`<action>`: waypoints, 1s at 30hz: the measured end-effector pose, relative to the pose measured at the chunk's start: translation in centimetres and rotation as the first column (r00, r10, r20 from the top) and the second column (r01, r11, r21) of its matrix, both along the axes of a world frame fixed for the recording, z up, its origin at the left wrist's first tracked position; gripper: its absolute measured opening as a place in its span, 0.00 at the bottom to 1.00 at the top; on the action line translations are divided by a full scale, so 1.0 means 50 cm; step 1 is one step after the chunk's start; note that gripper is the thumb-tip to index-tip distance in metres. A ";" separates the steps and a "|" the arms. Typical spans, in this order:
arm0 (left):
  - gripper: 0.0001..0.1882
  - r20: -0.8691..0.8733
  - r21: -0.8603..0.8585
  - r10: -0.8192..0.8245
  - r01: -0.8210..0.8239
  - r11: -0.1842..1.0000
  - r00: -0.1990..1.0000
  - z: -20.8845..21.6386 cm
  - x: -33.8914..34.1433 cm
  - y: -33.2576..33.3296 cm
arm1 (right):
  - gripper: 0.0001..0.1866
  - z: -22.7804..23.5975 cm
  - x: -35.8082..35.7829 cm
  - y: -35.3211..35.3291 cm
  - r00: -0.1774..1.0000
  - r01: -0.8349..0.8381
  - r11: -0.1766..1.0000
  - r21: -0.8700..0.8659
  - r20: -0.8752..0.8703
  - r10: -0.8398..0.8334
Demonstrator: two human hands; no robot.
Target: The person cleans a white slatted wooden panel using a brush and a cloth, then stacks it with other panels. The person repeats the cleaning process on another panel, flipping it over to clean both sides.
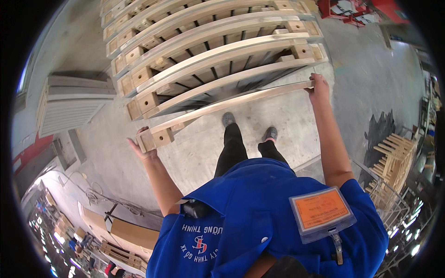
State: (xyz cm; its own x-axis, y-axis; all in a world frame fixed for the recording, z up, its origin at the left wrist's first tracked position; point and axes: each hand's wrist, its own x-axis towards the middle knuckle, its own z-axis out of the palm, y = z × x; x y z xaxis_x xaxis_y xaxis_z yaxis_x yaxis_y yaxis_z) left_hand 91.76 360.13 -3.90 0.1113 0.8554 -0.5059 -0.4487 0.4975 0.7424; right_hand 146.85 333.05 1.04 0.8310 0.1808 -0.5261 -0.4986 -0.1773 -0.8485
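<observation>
Both my hands hold a wooden frame (232, 103) by its two ends, with its long pale rail running across in front of me. My left hand (146, 147) grips the left end, beside a corner block with a round hole. Around the right end, which sits farther away, the fingers of my right hand (319, 89) are closed. Just beyond stands a row of similar wooden frames (222, 51), one behind another, with dark gaps between their slats. How far the held frame reaches behind its rail is partly hidden.
Slatted panels (74, 104) lean at the left. Wooden racks (394, 160) stand at the right, near a dark patch on the concrete floor (366, 88). Red bins (347, 11) are at the far right. Cardboard (134, 234) and a cable (95, 192) lie at the lower left.
</observation>
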 end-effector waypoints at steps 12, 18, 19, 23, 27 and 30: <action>0.40 0.013 -0.048 0.088 -0.087 0.995 0.996 0.012 0.028 0.028 | 0.11 -0.007 0.035 0.054 0.988 0.119 0.988 0.097 -0.111 -0.108; 0.40 -0.007 -0.024 0.069 -0.069 0.997 0.998 -0.004 0.005 0.042 | 0.18 -0.018 0.024 0.083 0.983 0.170 0.980 0.100 -0.093 -0.161; 0.39 -0.004 -0.026 0.068 -0.068 0.997 0.998 -0.005 0.003 0.043 | 0.20 -0.021 0.025 0.083 0.983 0.158 0.983 0.091 -0.105 -0.148; 0.38 0.016 -0.077 0.088 -0.087 0.993 0.996 -0.007 0.014 0.041 | 0.20 -0.036 0.037 0.077 0.987 0.138 0.989 0.053 -0.090 -0.133; 0.38 0.016 -0.077 0.096 -0.094 0.993 0.995 0.006 0.044 0.038 | 0.16 -0.042 0.048 0.069 0.963 0.258 0.966 0.020 -0.085 -0.256; 0.39 -0.039 -0.124 0.143 -0.147 0.981 0.989 0.021 0.057 0.038 | 0.14 -0.036 0.043 0.073 0.963 0.261 0.965 0.031 -0.081 -0.258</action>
